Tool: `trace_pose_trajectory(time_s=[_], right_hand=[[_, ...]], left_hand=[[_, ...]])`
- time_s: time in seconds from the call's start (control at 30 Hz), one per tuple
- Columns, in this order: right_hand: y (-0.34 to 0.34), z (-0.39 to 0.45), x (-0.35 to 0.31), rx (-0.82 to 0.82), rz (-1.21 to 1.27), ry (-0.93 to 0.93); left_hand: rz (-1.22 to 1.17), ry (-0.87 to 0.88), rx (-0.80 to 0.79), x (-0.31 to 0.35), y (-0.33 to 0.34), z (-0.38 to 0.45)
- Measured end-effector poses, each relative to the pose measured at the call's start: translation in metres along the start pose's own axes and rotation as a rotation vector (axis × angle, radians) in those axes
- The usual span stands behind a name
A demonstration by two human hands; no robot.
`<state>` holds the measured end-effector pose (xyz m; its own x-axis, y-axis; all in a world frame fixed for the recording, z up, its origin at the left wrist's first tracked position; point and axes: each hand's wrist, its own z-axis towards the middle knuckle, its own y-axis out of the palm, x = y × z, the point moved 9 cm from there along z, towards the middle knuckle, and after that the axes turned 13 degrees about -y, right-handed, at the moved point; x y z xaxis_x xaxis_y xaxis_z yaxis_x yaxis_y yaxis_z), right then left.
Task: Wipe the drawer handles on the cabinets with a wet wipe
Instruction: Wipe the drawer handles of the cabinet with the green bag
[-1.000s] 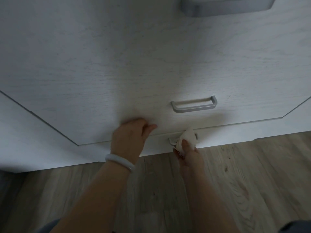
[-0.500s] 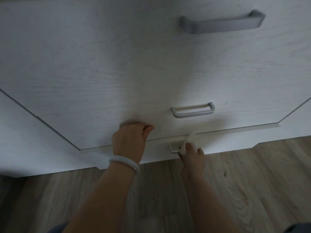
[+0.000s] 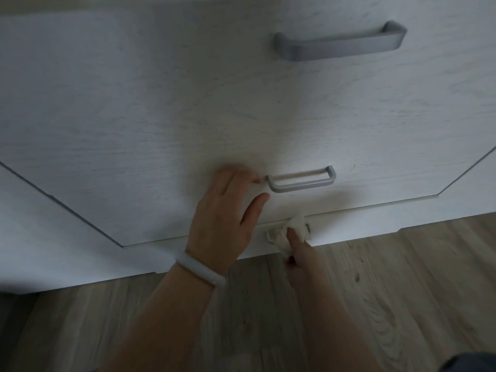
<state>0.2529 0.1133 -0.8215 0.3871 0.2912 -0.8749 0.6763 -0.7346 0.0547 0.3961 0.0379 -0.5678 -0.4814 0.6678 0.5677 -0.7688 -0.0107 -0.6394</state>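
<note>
A white cabinet (image 3: 134, 116) fills the view, seen from above. A large grey handle (image 3: 339, 45) sits on the top drawer and a smaller silver handle (image 3: 302, 181) on the middle one. My right hand (image 3: 302, 249) presses a crumpled white wet wipe (image 3: 291, 229) around the lowest handle (image 3: 308, 227), which is almost wholly covered. My left hand (image 3: 225, 218), a pale bangle on its wrist, lies flat on the middle drawer front with fingers spread, fingertips just left of the silver handle.
A wooden plank floor (image 3: 389, 291) runs below the cabinet's base. Side panels (image 3: 40, 224) flank the drawers at left and right. A dark bit of clothing (image 3: 472, 362) shows at the bottom right corner.
My left hand let go of the middle drawer's lower edge and moved up, opening flat beside the silver handle. The wipe shifted right along the lowest handle. The view tilted upward slightly.
</note>
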Motion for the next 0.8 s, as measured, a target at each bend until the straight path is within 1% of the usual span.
trace_pose_trajectory(time_s=[0.07,0.13,0.17,0.2,0.27,0.33,0.37,0.4,0.43,0.47,0.53,0.6,0.67,0.73,0.8], right_hand=[[-0.003,0.002,0.009,-0.003,0.032,0.011],[-0.011,0.001,0.007,0.036,0.173,-0.013],[-0.016,0.002,0.005,0.09,0.268,-0.017],[-0.02,0.001,0.007,0.142,0.403,0.022],[-0.021,-0.001,0.005,0.197,0.522,0.034],[-0.007,0.0,0.006,0.172,0.661,0.042],[0.002,-0.005,0.007,0.144,0.685,0.04],[0.011,-0.011,0.011,0.133,0.662,0.036],[0.02,-0.017,0.015,0.1,0.575,0.021],[0.025,-0.019,0.019,0.105,0.507,0.013],[0.035,-0.025,0.021,0.045,0.443,0.055],[0.022,-0.02,0.016,0.056,0.366,0.07],[-0.004,-0.007,0.015,0.156,0.373,0.068],[-0.018,0.001,0.009,0.22,0.417,0.023],[-0.011,-0.001,0.008,0.177,0.387,0.012]], left_hand=[[-0.056,0.05,-0.115,0.008,0.008,0.005],[-0.075,0.073,-0.237,0.007,0.024,0.005],[-0.097,0.067,-0.272,0.005,0.029,0.006],[-0.127,0.053,-0.287,0.003,0.033,0.006],[-0.204,0.012,-0.275,0.002,0.033,0.01],[-0.296,-0.049,-0.259,0.0,0.033,0.014],[-0.343,-0.083,-0.26,-0.001,0.033,0.016],[-0.381,-0.112,-0.263,-0.003,0.034,0.017],[-0.405,-0.132,-0.267,-0.004,0.036,0.018],[-0.414,-0.141,-0.268,-0.005,0.037,0.019],[-0.426,-0.141,-0.287,-0.007,0.038,0.02],[-0.433,-0.135,-0.326,-0.007,0.038,0.02],[-0.437,-0.142,-0.37,-0.009,0.04,0.02],[-0.459,-0.163,-0.399,-0.011,0.041,0.02],[-0.482,-0.189,-0.415,-0.014,0.043,0.021]])
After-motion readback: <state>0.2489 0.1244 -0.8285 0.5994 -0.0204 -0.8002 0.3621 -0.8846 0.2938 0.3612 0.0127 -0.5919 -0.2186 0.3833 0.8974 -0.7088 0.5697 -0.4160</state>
